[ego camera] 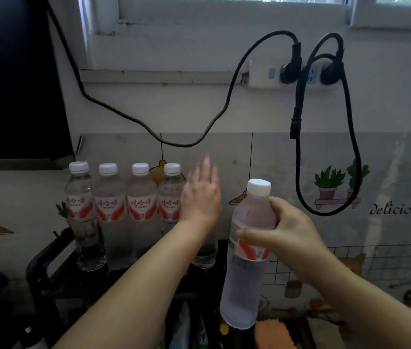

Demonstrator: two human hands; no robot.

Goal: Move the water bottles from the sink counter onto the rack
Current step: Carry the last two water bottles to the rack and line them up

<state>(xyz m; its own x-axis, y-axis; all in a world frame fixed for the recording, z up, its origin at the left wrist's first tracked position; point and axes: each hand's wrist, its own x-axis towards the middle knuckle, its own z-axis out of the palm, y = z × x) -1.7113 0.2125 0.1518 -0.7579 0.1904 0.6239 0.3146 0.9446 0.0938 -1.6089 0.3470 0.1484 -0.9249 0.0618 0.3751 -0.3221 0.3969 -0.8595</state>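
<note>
Several clear water bottles [111, 212] with white caps and red-and-white labels stand in a row on a dark rack [48, 263] against the wall. My left hand [200, 195] is raised with straight fingers just right of the row, covering another bottle whose base [204, 258] shows below my wrist. My right hand [285, 233] grips one more bottle [247, 260] around its upper body, holding it tilted in the air to the right of the rack.
Black power cables [300, 117] hang from a wall socket strip [267, 74] above and right of the bottles. A dark appliance [10, 71] fills the upper left. Cluttered items, among them something orange [272, 333], lie below the held bottle.
</note>
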